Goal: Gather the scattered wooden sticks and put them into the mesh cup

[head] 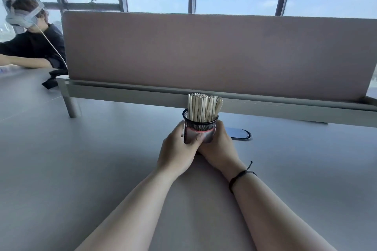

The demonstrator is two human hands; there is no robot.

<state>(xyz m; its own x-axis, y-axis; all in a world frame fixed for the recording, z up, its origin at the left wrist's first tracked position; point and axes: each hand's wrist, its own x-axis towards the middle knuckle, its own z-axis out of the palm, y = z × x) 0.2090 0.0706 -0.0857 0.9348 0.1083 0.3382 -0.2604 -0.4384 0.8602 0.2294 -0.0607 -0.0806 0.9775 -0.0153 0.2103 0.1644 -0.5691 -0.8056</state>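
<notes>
Looks like I'm basically done: both hands, left hand (179, 149) and right hand (219, 146), wrapped around the mesh cup (201, 128) full of wooden sticks (204, 107), no strays on the surface (81, 169), so next I'd just let go.

bare forearms, black cord bracelet (241, 175) on right wrist

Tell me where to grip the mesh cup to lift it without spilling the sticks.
Grip the mesh cup round its lower wall, from the sides, as the left hand and right hand do. It stands upright and the sticks rise well above the rim, so coming from above is probably blocked.
</notes>
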